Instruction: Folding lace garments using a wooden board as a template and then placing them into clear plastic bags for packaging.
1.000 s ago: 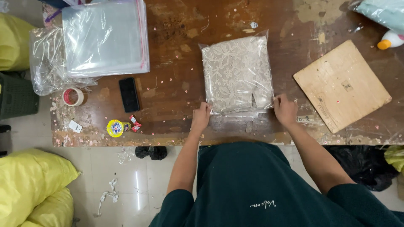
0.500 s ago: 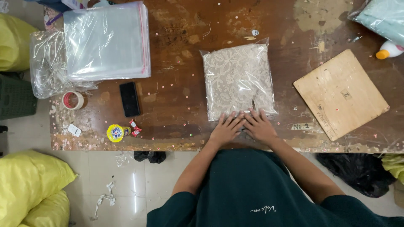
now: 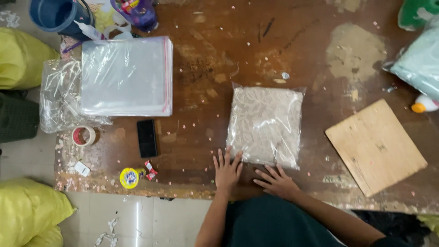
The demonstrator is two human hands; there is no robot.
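A clear plastic bag holding folded pale patterned fabric [image 3: 266, 124] lies flat in the middle of the worn brown table [image 3: 256, 41]. My left hand [image 3: 227, 168] rests flat on the table at the bag's near left corner, fingers spread, fingertips touching its edge. My right hand [image 3: 276, 180] lies flat just below the bag's near edge, fingers spread and pointing left. Neither hand holds anything.
A stack of clear plastic bags [image 3: 125, 77] sits at the far left, a black phone [image 3: 147, 137] beside it, a tape roll [image 3: 83, 135] and small yellow disc [image 3: 129, 178] near the front edge. A wooden board [image 3: 375, 147] lies at right. Yellow sacks [image 3: 27, 211] are on the floor.
My hands slid from the bag's two near corners to its near edge, then drew back off it onto the table. The camera view came closer.
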